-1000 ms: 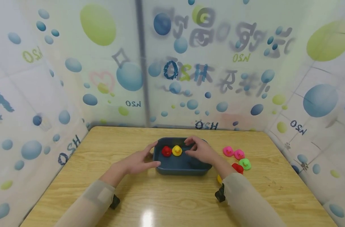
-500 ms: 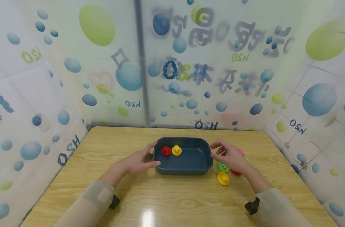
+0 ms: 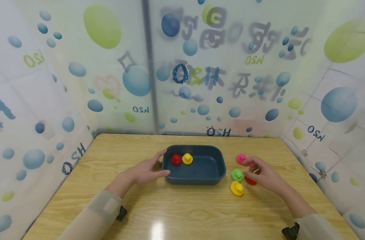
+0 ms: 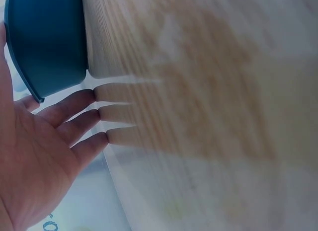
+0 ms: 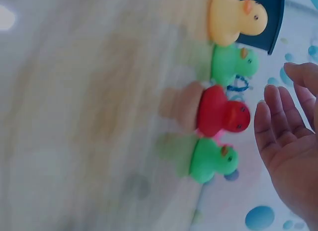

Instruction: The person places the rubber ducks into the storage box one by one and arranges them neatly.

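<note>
My left hand (image 3: 144, 171) rests at the left end of a dark blue rectangular tub (image 3: 194, 182), fingers extended and thumb by its front corner. The left wrist view shows those fingers beside the tub's wall (image 4: 47, 42). Inside the tub, a red rubber duck (image 3: 176, 159) and a yellow rubber duck (image 3: 187, 159) sit side by side. My right hand (image 3: 266, 175) hovers over the loose ducks with thumb and fingers apart, holding nothing. Beneath it is a red duck (image 5: 216, 112), beside a green duck (image 5: 213, 161) that the hand partly covers in the head view.
Right of the tub stand another green duck (image 3: 237, 175), a yellow duck (image 3: 237, 188) and a pink duck (image 3: 241, 159). More pink shows behind my right fingers. The wooden table (image 3: 182, 213) ends at a patterned curtain (image 3: 185, 110) at the back and sides.
My right hand has moved from over the tub to the right, above the loose ducks, uncovering the tub's right half. The left hand and the tub have stayed put.
</note>
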A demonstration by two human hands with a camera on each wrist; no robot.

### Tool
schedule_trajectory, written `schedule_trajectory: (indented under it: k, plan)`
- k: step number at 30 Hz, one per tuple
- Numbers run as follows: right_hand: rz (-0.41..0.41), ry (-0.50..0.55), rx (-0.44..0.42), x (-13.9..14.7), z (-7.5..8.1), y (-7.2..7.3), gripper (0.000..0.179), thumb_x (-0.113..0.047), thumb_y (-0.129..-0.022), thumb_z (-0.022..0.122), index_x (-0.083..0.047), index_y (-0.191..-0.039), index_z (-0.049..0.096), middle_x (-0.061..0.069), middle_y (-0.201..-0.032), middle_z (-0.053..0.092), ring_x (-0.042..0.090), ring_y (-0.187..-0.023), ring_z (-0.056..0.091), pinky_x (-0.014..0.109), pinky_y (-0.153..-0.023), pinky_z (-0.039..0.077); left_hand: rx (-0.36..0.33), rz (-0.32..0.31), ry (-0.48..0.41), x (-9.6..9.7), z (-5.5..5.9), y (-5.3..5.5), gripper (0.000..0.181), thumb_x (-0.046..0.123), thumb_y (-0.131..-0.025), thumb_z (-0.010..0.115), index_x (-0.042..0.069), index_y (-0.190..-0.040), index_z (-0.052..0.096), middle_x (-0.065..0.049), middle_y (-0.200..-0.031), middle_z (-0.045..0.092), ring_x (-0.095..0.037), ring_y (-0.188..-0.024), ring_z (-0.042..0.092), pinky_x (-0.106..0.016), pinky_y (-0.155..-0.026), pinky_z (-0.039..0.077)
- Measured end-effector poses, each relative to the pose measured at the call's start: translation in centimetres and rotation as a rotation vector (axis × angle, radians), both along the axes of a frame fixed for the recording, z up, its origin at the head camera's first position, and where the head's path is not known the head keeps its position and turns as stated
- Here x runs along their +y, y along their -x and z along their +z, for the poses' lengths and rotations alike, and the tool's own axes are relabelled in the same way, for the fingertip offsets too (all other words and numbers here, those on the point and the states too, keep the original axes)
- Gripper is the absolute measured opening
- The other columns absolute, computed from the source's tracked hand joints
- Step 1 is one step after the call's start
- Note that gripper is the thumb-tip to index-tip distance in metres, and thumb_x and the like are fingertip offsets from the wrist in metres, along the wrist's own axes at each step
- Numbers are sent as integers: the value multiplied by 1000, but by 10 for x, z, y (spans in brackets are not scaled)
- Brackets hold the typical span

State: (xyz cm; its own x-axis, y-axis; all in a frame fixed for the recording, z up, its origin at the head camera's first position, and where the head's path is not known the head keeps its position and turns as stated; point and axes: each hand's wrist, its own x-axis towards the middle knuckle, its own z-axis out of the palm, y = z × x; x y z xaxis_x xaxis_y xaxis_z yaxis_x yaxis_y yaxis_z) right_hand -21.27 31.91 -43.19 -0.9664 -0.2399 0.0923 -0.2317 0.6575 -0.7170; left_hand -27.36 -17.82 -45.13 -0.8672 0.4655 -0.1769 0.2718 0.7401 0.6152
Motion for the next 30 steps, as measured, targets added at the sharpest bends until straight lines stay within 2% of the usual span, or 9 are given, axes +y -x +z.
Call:
schedule_trajectory:
  k: [5,8,12,17,24,30]
  plan:
    - [-38,-41,-43,15,-5,-6,34,-17,-103,79,-3,-131,67,16,-127,70,17,-98,63,24,-77,57,10,-1,8,0,0,0,100,79,-98,61,42,-176,10,-21,-166,53,-46,-156,48,-71,-129,33]
    - [-45,-61,-63,25,-6,-9,34,-18,-103,78,-3,-132,67,14,-126,70,16,-94,62,25,-74,55,13,-4,10,0,0,0,101,80,-98,61,41,-177,10,-21,-166,54,-47,-156,48,-71,-128,34]
    - [-43,-78,-44,34,-8,-12,32,-17,-102,80,-5,-129,69,14,-126,69,11,-89,59,25,-71,54,8,5,14,0,1,-1,102,81,-97,61,43,-176,10,-20,-167,53,-47,-156,48,-71,-128,33]
    - [-45,-101,-14,44,-10,-16,27,-6,-100,76,-6,-127,71,14,-128,70,8,-86,55,24,-69,50,10,8,16,0,1,-1,101,82,-97,60,43,-176,10,-19,-167,53,-47,-157,47,-71,-129,33]
    - [12,-140,-49,53,-11,-17,23,-4,-102,72,-10,-123,76,14,-129,71,6,-92,62,24,-76,57,10,5,6,0,1,0,99,79,-99,61,42,-176,11,-20,-167,53,-48,-157,46,-71,-128,33]
    - [23,-120,-111,52,-12,-18,25,-11,-104,74,-8,-129,76,14,-128,70,6,-92,64,24,-76,58,17,0,8,-1,0,0,100,79,-99,61,41,-177,11,-20,-166,54,-47,-157,47,-71,-129,33]
